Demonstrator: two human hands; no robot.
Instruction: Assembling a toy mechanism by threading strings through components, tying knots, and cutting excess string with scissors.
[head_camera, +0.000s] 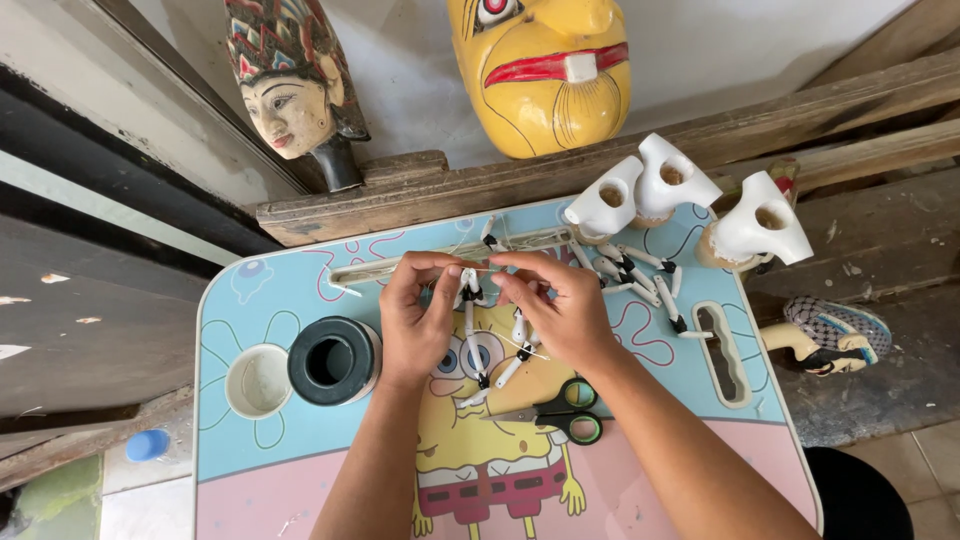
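No pkgs, labels, signs or screens in view.

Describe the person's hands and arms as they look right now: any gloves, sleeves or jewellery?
Both arms are bare from the bottom edge of the frame up to the fingers; no sleeves show. The left hand and right hand wear no gloves. No rings, watch or bracelets are visible. The fingernails look short and unpainted.

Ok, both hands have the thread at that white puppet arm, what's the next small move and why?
Probably pull the thread taut. The left hand and right hand pinch it just above the white jointed arm piece, which hangs loosely between them, and the scissors lie unused nearby.
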